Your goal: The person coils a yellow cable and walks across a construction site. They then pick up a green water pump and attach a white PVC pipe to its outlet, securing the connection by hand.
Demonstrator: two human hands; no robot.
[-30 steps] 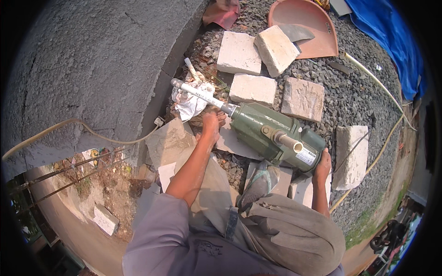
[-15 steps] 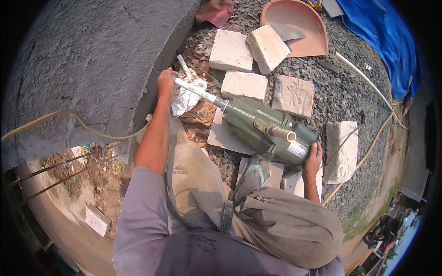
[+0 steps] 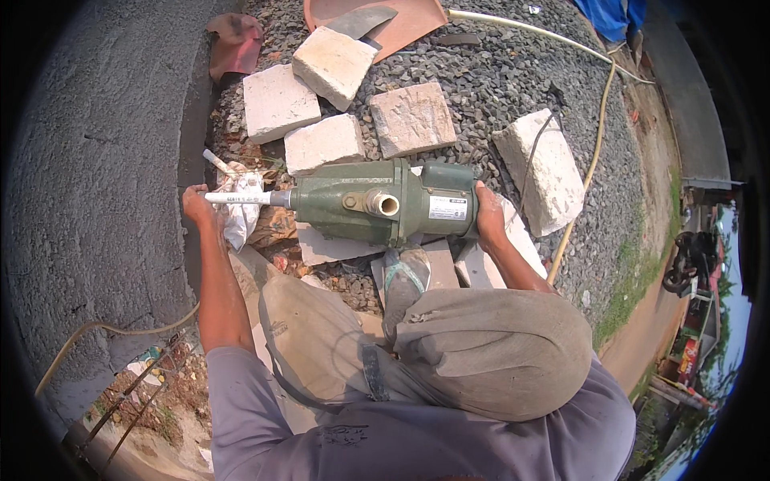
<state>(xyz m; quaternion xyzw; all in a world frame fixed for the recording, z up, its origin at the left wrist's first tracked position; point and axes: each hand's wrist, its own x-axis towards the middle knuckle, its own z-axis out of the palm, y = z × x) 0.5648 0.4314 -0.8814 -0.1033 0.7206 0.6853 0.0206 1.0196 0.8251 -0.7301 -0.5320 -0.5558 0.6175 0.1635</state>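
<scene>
A green water pump (image 3: 329,192) lies crosswise in front of me, above pale blocks and my sandalled foot (image 3: 405,280). From its left end sticks a white plastic pipe (image 3: 241,198), joined by a grey fitting (image 3: 280,200). My left hand (image 3: 197,205) is closed round the free end of that pipe. On the other side, my right hand (image 3: 489,215) grips the rounded motor end of the pump, its fingers partly hidden behind the casing. A short open pipe stub (image 3: 387,205) rises from the pump body toward me.
Several pale blocks (image 3: 413,120) lie on grey gravel (image 3: 489,72) beyond the pump. A rough cement wall (image 3: 104,176) runs along the left. A thin black cable crosses the right-hand block (image 3: 545,172), beside a yellowish hose (image 3: 589,180). An orange basin (image 3: 409,24) stands at the back.
The pump has swung from a slant to nearly level across my view, both hands staying on it. My view has also shifted, with the blocks now farther left.
</scene>
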